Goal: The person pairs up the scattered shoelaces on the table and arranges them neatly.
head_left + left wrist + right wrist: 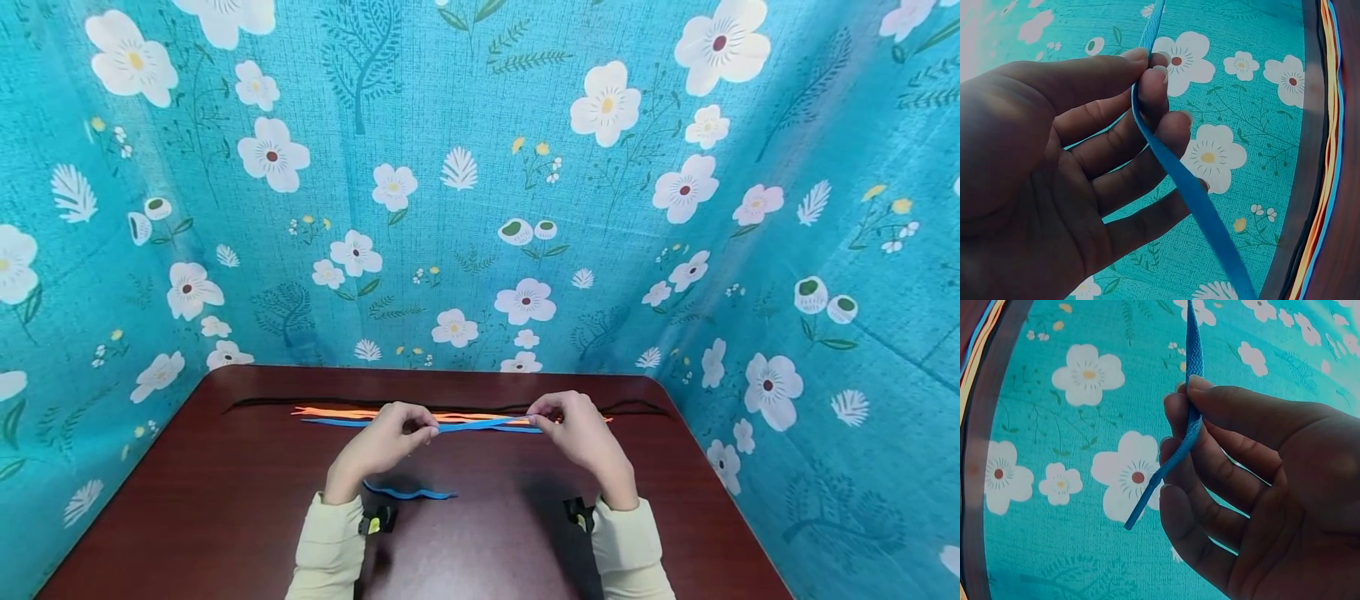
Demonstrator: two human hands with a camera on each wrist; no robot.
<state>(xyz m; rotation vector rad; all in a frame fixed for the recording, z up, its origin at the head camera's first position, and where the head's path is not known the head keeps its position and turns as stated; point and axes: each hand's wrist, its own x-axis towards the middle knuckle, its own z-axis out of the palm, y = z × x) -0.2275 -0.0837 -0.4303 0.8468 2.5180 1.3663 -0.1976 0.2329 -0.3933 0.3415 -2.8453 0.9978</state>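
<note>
A flat blue shoelace (477,426) stretches between both hands, above the table. My left hand (384,440) pinches it between thumb and fingertips, and the other fingers are loosely bent. From there, in the left wrist view, the shoelace (1200,206) runs down past the fingers; its tail (408,496) shows below the left hand in the head view. With thumb and forefinger, my right hand (583,437) pinches the lace close to one end. The narrow tip (1140,506) dangles free below these fingers in the right wrist view.
Behind the hands, several orange laces (330,412), a black lace (262,402) and another blue lace (326,422) lie side by side across the dark red table (480,550). A teal flowered curtain (465,233) hangs around the table's back and sides.
</note>
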